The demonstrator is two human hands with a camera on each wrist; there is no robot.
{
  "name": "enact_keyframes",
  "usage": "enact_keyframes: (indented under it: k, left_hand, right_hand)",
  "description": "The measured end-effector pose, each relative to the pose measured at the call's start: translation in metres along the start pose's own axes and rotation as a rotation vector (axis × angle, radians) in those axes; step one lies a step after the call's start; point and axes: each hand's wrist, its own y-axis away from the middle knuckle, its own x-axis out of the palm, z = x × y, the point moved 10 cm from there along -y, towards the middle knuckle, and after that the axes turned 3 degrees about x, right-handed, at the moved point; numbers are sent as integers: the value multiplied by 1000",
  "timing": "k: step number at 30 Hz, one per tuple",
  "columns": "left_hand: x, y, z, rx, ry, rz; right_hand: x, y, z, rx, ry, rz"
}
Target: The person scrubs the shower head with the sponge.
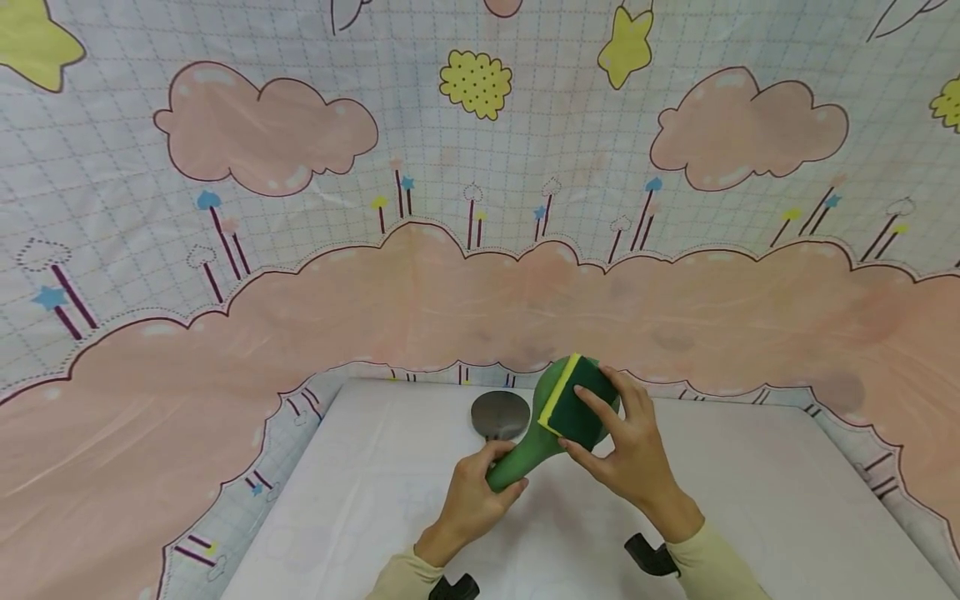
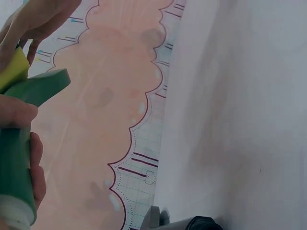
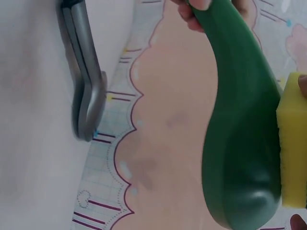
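Observation:
My left hand point(image 1: 478, 498) grips the handle of a green spoon-shaped utensil point(image 1: 531, 452), its broad rounded head tilted up to the right above the white table. In my right hand point(image 1: 636, 457), a yellow sponge point(image 1: 558, 393) with a dark green scouring side is held between thumb and fingers. The sponge's yellow side point(image 3: 291, 153) lies along the utensil's rounded head in the right wrist view. From the left wrist, the green handle point(image 2: 17, 158) shows a pale end, with left fingers point(image 2: 37, 177) wrapped round it.
A grey round-headed utensil point(image 1: 501, 415) lies on the white tabletop point(image 1: 360, 483) behind my left hand, its handle partly hidden. Patterned cloth point(image 1: 495, 308) with pink clouds surrounds the table's far and side edges. Black wrist mounts point(image 1: 649, 556) sit below the hands.

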Motion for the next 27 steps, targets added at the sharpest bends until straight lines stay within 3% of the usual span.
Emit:
enact_keyframes:
  k: [5,11,17,22,27]
  left_hand:
    - [2,0,7,-82,80,5]
    - [1,0,12,-131,159,-34]
    - [5,-1,15,-184,180,-16]
    - [6,-2,15,-195,174,-18]
    - [0,-3,14,-183,169,-69]
  right_hand:
    - [3,3,10,-44,-8,-13]
    - [3,6,17,-62,-2,-26]
    - [3,7,16,-57,16,-23]
    - [-1,6,15,-66,32,-32]
    - [-10,4,11,-70,35,-76]
